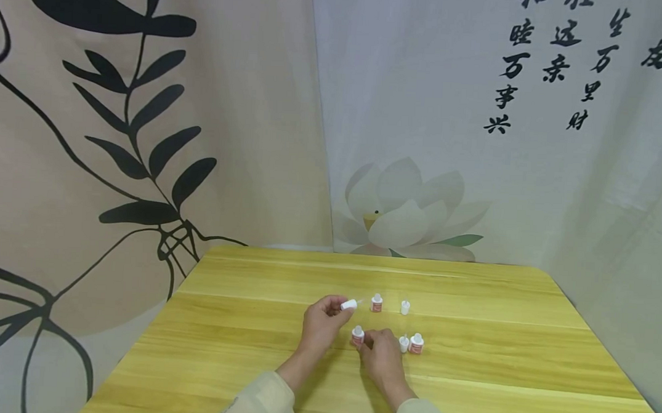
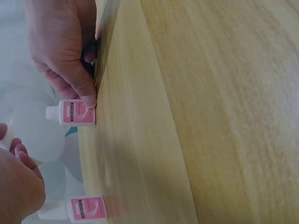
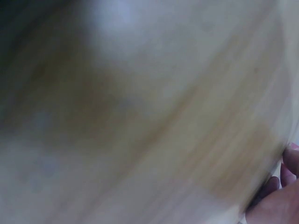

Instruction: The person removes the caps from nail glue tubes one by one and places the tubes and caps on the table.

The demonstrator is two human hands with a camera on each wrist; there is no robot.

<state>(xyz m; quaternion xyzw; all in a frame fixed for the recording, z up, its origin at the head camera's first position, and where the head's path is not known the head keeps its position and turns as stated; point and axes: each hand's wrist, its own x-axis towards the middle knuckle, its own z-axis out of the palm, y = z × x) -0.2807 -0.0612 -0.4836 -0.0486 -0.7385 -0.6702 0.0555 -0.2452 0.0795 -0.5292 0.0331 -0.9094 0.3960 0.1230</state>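
1. The left hand (image 1: 323, 322) pinches a small white cylindrical cap with a thin pale tip (image 1: 349, 304), raised above the table.
2. The right hand (image 1: 382, 356) pinches a small white bottle with a rectangular pink label (image 1: 357, 337), upright on the yellow wood-grained table (image 1: 237, 325).
3. 2 matching bottles stand upright: a far bottle (image 1: 376, 304) and a right-hand bottle (image 1: 416, 344).
4. A white cap (image 1: 404, 344) sits just beside the latter; another white cap (image 1: 405, 308) sits farther back.

tabletop (image 1: 524, 356): smooth, glossy wood | bottles (image 1: 357, 336): smooth plastic | backdrop (image 1: 258, 105): matt, creased cloth
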